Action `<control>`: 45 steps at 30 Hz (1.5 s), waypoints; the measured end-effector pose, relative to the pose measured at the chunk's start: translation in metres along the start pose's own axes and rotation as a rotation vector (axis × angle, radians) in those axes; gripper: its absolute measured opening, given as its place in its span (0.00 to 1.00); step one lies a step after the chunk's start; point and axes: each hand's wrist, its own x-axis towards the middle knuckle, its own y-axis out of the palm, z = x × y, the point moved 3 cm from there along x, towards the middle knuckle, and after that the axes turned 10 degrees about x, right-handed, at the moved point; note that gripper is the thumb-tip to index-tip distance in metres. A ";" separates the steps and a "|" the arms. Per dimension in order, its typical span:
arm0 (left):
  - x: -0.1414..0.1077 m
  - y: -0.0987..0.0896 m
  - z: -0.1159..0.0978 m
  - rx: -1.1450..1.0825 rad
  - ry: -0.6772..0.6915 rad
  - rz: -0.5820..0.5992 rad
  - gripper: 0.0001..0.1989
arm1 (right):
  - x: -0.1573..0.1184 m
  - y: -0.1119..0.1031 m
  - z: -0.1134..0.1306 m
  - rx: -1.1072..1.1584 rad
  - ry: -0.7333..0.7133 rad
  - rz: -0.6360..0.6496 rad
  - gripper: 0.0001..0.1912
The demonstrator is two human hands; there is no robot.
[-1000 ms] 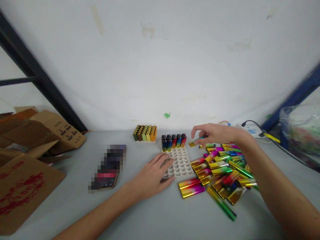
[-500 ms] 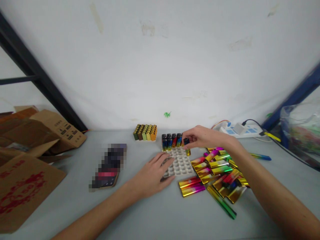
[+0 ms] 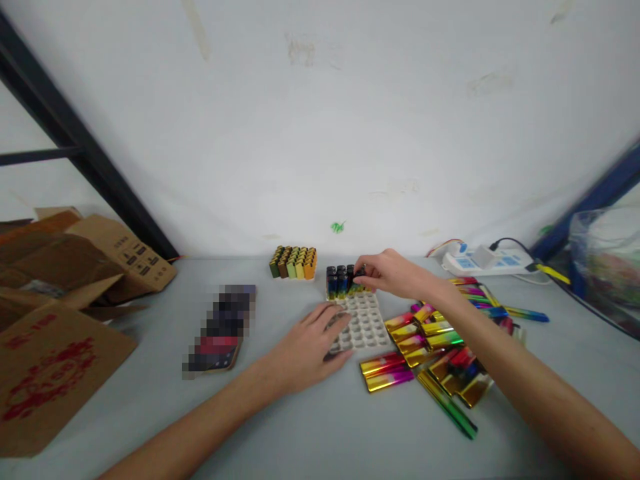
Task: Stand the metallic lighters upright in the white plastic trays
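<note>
A white tray (image 3: pixel 367 323) with rows of square holes lies on the table. Lighters (image 3: pixel 337 283) with black tops and shiny blue-and-gold bodies stand upright at its far end. My left hand (image 3: pixel 317 340) grips the tray's left side, fingers over the holes and thumb by the near corner. At the far end, my right hand (image 3: pixel 387 273) pinches a lighter (image 3: pixel 359 280) beside the standing ones; the fingers partly cover it. Whether that lighter sits fully in a hole I cannot tell. Loose metallic lighters (image 3: pixel 415 340) are heaped right of the tray, partly under my right forearm.
A block of gold-topped lighters (image 3: pixel 294 263) stands at the back. To the left are a blurred-out phone (image 3: pixel 225 330) and open cardboard boxes (image 3: pixel 65 373). A white power strip (image 3: pixel 490 260) with cables lies back right, near a plastic bag (image 3: pixel 607 260).
My right hand has moved slightly left and back, bringing the lighter from over the holes to the standing row. My left hand keeps its place on the tray. The view has shifted slightly.
</note>
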 end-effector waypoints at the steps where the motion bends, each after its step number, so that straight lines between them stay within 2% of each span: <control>1: 0.000 0.000 0.000 0.001 0.000 0.001 0.25 | 0.001 0.001 0.000 -0.007 0.003 -0.003 0.12; 10: 0.000 0.000 0.000 0.008 0.003 0.016 0.25 | -0.001 0.003 0.009 0.051 0.002 0.068 0.11; 14: 0.000 0.000 0.001 0.010 0.004 0.017 0.26 | -0.004 -0.011 0.011 0.082 -0.012 0.005 0.16; 17: 0.000 0.001 0.001 0.007 0.006 0.012 0.26 | -0.011 -0.027 0.009 0.086 0.010 -0.002 0.13; 19: 0.001 0.002 0.001 0.000 0.009 0.005 0.26 | -0.018 -0.033 0.002 0.060 0.057 0.073 0.10; 22: 0.001 0.002 0.001 0.001 0.010 -0.002 0.25 | -0.026 -0.032 -0.012 -0.032 0.147 0.270 0.08; 26: 0.000 0.002 0.001 0.007 0.002 0.020 0.26 | -0.029 -0.016 -0.029 -0.175 0.313 0.503 0.14; 30: -0.001 0.002 0.002 -0.010 0.002 0.021 0.27 | -0.025 -0.002 -0.033 -0.239 0.447 0.600 0.19; 33: -0.001 0.002 0.002 -0.014 0.003 0.017 0.26 | -0.024 0.002 -0.032 -0.247 0.499 0.618 0.20; 37: 0.000 0.002 0.002 -0.012 0.003 0.029 0.27 | -0.024 0.002 -0.034 -0.251 0.475 0.617 0.18; 40: 0.000 0.001 0.002 -0.019 -0.003 0.022 0.26 | -0.023 -0.003 -0.036 -0.210 0.399 0.581 0.16; 45: 0.000 0.002 0.002 -0.025 -0.001 0.004 0.26 | -0.024 -0.020 -0.029 0.016 0.235 0.442 0.11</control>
